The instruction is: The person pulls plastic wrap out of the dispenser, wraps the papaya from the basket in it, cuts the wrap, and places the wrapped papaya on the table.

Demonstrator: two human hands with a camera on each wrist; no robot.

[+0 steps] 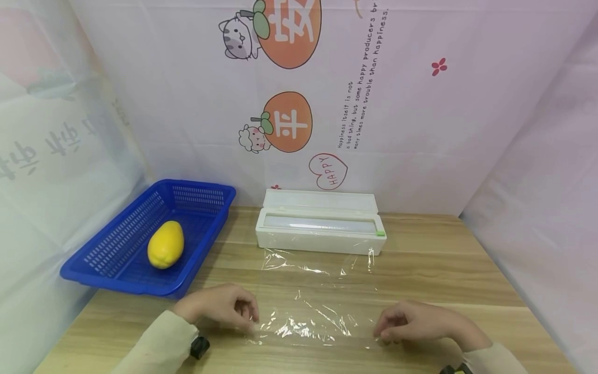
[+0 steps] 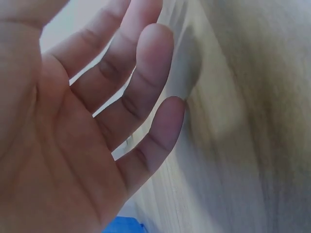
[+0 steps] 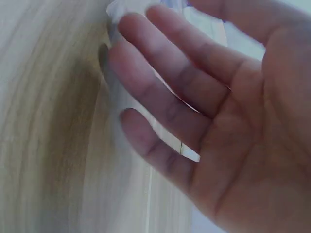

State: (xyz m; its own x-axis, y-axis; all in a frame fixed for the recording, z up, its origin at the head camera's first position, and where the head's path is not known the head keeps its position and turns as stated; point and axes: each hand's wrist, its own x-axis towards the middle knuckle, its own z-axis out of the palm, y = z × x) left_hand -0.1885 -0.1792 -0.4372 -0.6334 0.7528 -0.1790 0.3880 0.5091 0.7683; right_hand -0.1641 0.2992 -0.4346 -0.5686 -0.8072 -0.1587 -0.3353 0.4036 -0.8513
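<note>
A clear sheet of cling film (image 1: 310,306) stretches over the wooden table, out from the front of a white cling film dispenser (image 1: 320,244) whose lid stands up. At the sheet's near left corner my left hand (image 1: 224,306) pinches the film between thumb and index finger. My right hand (image 1: 416,324) pinches the near right corner. In the left wrist view the other fingers (image 2: 150,63) curve loosely; the right hand's fingers (image 3: 141,73) do likewise in the right wrist view. Both wrist views leave the pinching fingertips out of sight.
To the left stands a blue plastic basket (image 1: 196,265) holding a yellow, lemon-like fruit (image 1: 166,244). A green slider (image 1: 380,233) sits at the dispenser's right end. Printed white cloth (image 1: 402,119) hangs behind the table (image 1: 434,270) and on both sides.
</note>
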